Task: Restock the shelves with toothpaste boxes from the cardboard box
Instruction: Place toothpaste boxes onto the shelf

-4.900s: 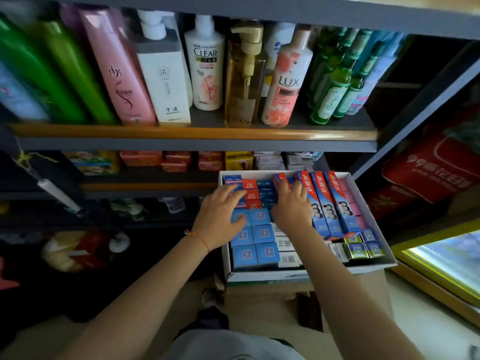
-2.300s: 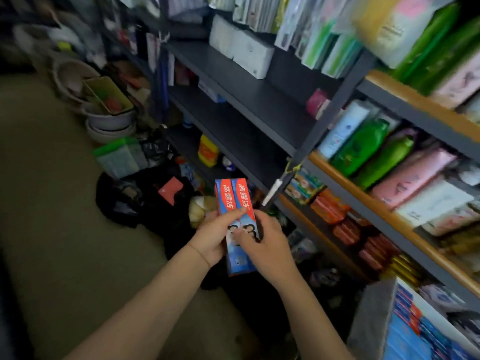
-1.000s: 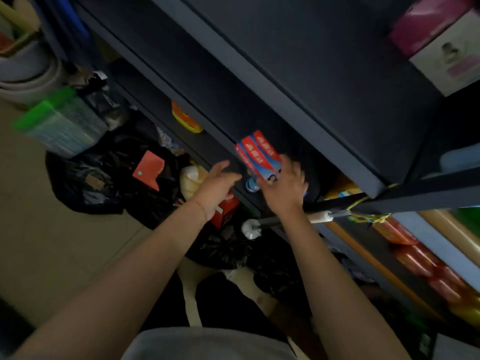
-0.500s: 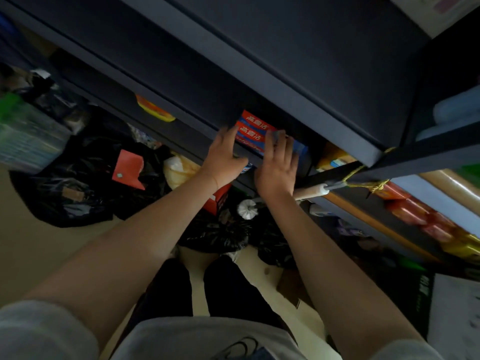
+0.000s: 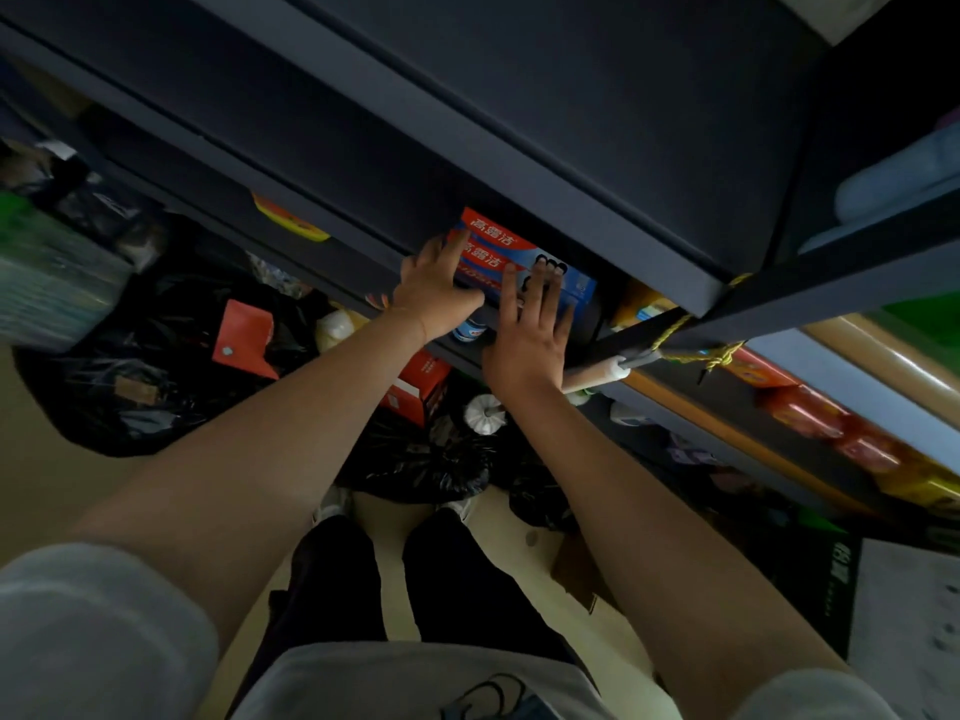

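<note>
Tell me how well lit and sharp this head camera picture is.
Head view: dim overall, the dark shelf in deep shadow; the red and blue toothpaste boxes stay readable; edges smear at the green-lidded container; wide-angle bending curves the shelf lines.

Two long red-and-blue cardboard toothpaste boxes with white lettering lie flat, side by side and touching, on the dark grey metal shelf beneath an overhanging upper shelf, their red ends pointing left and their blue ends right.
</note>
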`<move>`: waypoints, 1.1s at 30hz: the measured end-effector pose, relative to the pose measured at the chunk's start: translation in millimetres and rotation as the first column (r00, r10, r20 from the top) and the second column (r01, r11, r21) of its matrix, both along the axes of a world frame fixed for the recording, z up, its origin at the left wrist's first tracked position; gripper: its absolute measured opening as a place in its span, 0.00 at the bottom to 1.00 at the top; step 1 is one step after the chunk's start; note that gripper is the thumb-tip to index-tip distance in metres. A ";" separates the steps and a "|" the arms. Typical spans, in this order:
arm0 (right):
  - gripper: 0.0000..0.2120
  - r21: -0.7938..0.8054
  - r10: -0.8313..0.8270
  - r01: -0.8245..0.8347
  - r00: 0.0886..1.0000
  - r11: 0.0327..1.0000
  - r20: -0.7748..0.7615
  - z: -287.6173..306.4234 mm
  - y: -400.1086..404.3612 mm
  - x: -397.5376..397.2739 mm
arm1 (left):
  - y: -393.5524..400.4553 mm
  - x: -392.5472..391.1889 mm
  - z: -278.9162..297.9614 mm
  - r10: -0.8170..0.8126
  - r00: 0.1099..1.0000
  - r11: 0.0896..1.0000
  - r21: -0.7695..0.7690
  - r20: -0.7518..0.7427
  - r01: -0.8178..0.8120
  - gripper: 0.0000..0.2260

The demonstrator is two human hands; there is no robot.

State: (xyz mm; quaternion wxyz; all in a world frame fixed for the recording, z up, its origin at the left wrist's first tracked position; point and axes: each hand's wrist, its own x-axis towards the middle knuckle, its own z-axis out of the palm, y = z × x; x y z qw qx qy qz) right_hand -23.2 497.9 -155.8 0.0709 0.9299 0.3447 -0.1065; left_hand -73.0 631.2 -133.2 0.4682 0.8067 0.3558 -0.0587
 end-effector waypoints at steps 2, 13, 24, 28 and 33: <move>0.49 -0.012 0.005 -0.005 1.000 1.000 -0.024 3.1 0.5 1.1 | -3.4 -4.9 2.6 0.064 0.996 0.997 -0.046 0.067 -0.061 0.38; 0.24 0.288 0.270 -0.193 0.927 0.938 -0.259 73.2 -35.5 -24.4 | -65.9 -93.0 31.1 0.359 0.932 0.890 -0.316 0.040 -0.329 0.07; 0.08 0.327 -0.035 0.394 0.682 0.859 -0.731 84.1 -186.6 -98.0 | -169.4 -140.3 62.4 0.423 0.903 0.834 -0.420 0.073 -0.357 0.07; 0.09 0.260 -0.093 0.467 0.607 0.845 -0.789 97.4 -245.3 -123.3 | -228.4 -163.7 56.0 0.367 0.930 0.841 -0.434 0.017 -0.324 0.07; 0.08 0.342 -0.111 0.524 0.653 0.780 -0.749 129.0 -316.7 -109.5 | -299.7 -148.5 77.7 0.309 0.950 0.860 -0.441 0.049 -0.257 0.08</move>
